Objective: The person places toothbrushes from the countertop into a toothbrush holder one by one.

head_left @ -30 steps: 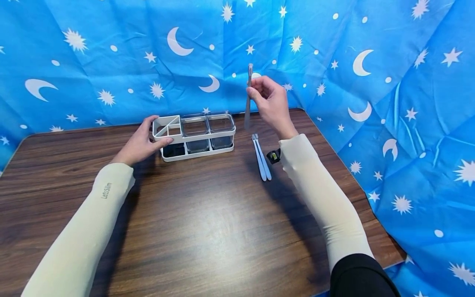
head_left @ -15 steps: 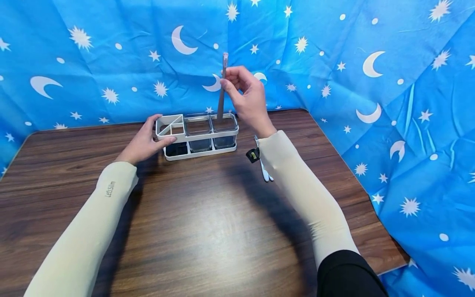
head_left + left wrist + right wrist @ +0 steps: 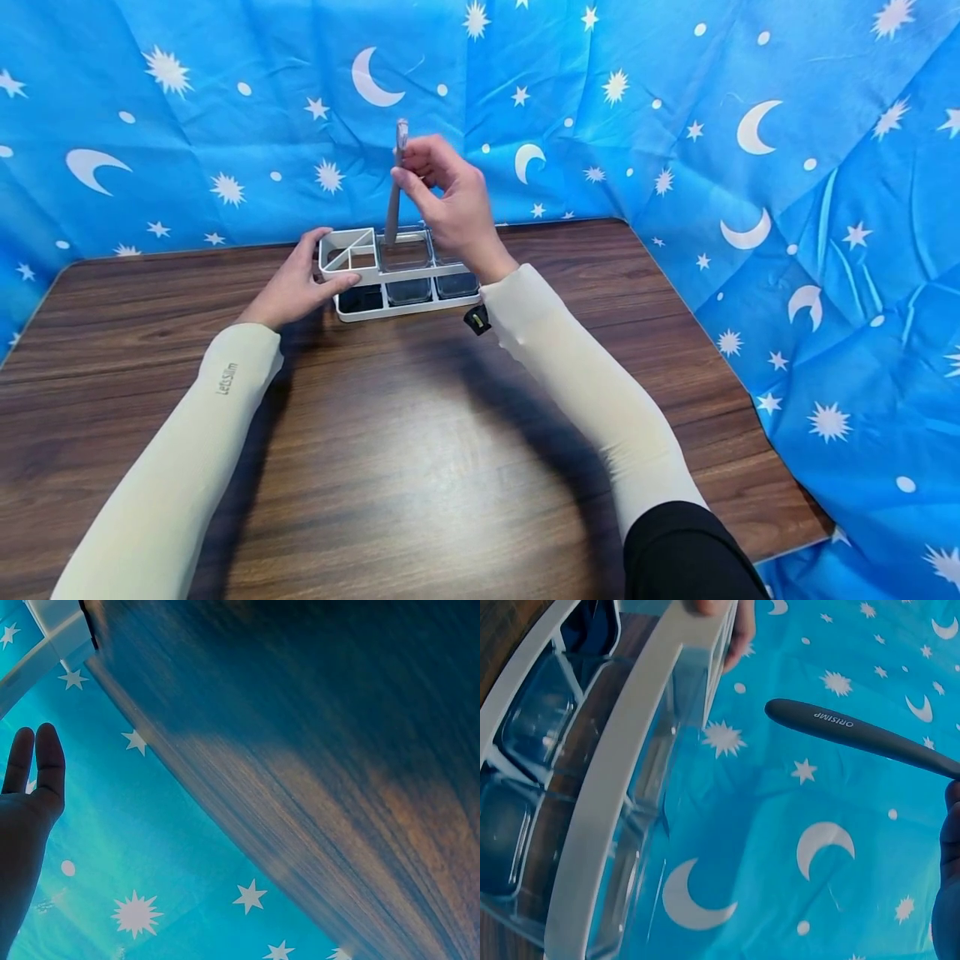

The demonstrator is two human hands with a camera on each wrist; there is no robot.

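A white toothbrush holder [image 3: 411,274] with clear cups stands at the back of the table. My left hand [image 3: 285,287] grips its left end, thumb in front and fingers behind. Between thumb and fingertips my right hand [image 3: 453,200] pinches a dark grey toothbrush [image 3: 394,204], head up. The handle's lower end overlaps the middle cup [image 3: 405,250] in the head view. "ORISIMP" is printed on the toothbrush handle [image 3: 855,733] in the right wrist view. The right hand covers part of the right-hand cup. In the left wrist view, a corner of the holder [image 3: 66,636] shows at upper left.
The brown wooden table [image 3: 375,467] runs out in front of the holder. A blue cloth [image 3: 570,75] with white stars and moons hangs behind the table and along its right side. A dark wrist device [image 3: 477,319] sits at the right cuff.
My right hand has carried the toothbrush left, from right of the holder to over the middle cup. The right arm now hides two pale blue toothbrushes on the table. My left hand keeps its grip.
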